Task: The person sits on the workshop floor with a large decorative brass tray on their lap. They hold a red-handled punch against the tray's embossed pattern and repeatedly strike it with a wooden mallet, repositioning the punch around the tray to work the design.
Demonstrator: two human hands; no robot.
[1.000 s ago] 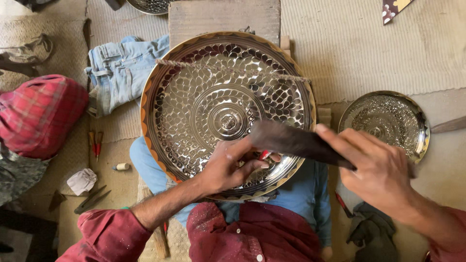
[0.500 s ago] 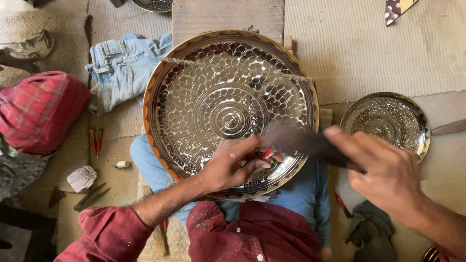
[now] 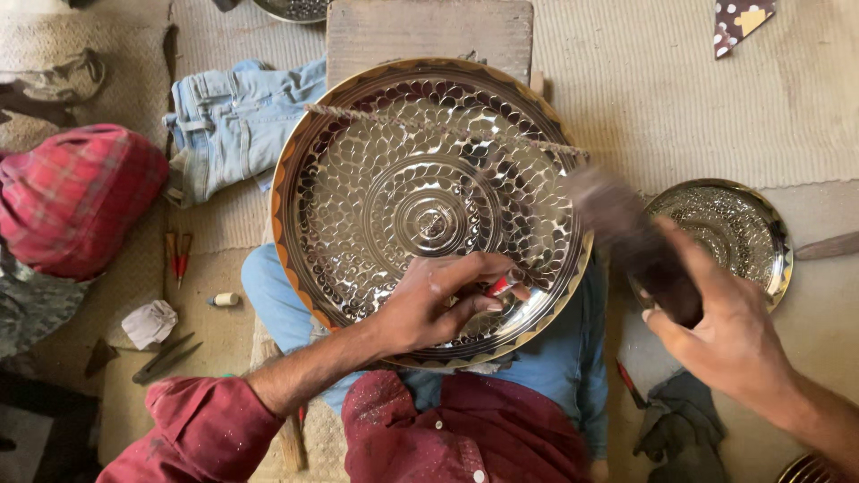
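Fingers (image 3: pixel 465 284) pinching one punch (image 3: pixel 501 286), two trays (image 3: pixel 358 116)

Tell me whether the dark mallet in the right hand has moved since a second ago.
Yes. The dark mallet has swung up and rightward, off the big plate, toward the small plate.

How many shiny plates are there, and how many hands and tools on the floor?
Shiny plates: 3, the big plate, the small plate and a plate edge at the top.
Hands: 2, left hand and right hand.
Floor tools: 2, red pliers and dark pliers.
Total: 7
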